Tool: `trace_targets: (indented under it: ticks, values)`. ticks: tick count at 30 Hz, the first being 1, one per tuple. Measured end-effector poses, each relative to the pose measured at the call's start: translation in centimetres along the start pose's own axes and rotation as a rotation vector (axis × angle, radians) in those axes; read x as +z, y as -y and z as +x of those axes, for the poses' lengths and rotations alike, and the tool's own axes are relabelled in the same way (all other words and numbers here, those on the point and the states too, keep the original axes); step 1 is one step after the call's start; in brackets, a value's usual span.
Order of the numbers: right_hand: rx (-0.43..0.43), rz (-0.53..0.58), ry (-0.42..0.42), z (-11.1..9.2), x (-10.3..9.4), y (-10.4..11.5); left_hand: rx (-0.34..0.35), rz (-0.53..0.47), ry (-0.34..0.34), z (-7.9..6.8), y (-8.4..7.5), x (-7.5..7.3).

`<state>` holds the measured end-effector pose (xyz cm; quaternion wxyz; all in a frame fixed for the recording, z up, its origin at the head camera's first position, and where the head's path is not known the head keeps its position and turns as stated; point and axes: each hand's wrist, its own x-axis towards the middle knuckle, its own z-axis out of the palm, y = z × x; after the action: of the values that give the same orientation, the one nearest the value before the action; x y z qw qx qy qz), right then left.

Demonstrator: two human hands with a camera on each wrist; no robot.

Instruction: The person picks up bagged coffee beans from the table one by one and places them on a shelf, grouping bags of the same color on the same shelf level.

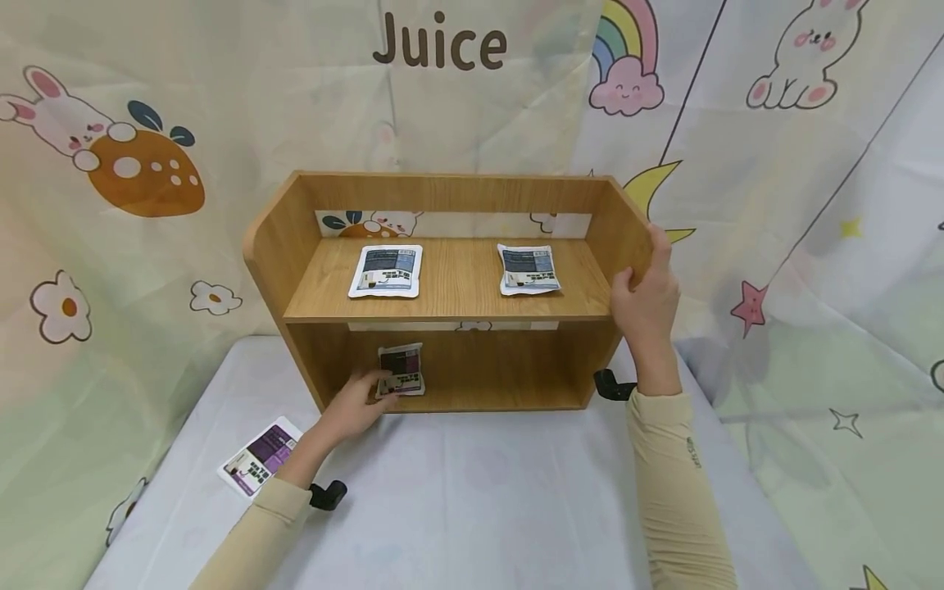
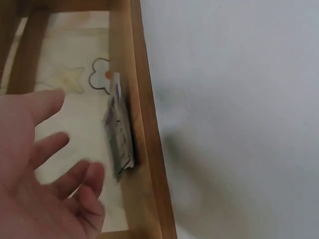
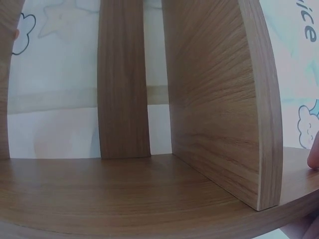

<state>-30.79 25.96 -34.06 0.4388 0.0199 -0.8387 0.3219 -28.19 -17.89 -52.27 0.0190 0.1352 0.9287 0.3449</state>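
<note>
A two-tier wooden shelf [image 1: 457,283] stands on the white-covered table. On its lower tier, toward the left, a small flat packet with a dark and purple label [image 1: 402,365] lies close to the front edge. My left hand [image 1: 357,406] reaches in beside that packet. In the left wrist view its fingers are spread and loosely bent, with a gap between them and the packet [image 2: 119,132]. My right hand [image 1: 649,295] grips the shelf's right side panel, thumb toward the inner face and fingers over the outer side. The right wrist view shows one fingertip [image 3: 314,154] against the wood.
Two packets with blue labels lie on the upper tier, one left [image 1: 386,271] and one right [image 1: 528,270]. A purple-labelled packet [image 1: 261,457] lies on the table [image 1: 472,500] by my left forearm. A printed cloth [image 1: 472,115] hangs behind the shelf.
</note>
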Motion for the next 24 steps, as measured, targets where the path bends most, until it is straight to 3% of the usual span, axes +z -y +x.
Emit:
trace_targets:
  ticks: [6,12,17,24]
  values:
    - [-0.017,0.013,-0.021,0.1,0.0,0.2,0.110,-0.043,0.067,-3.1,0.4,-1.2]
    - [-0.027,0.022,-0.019,0.2,0.2,0.2,0.105,-0.051,0.141,-6.4,1.7,-2.8]
    - [-0.035,0.025,-0.021,0.3,0.3,0.1,0.080,-0.008,0.122,-8.7,3.4,-4.2]
    - [-0.030,0.015,-0.022,0.2,0.1,0.1,0.051,0.007,0.033,-10.7,5.7,-6.0]
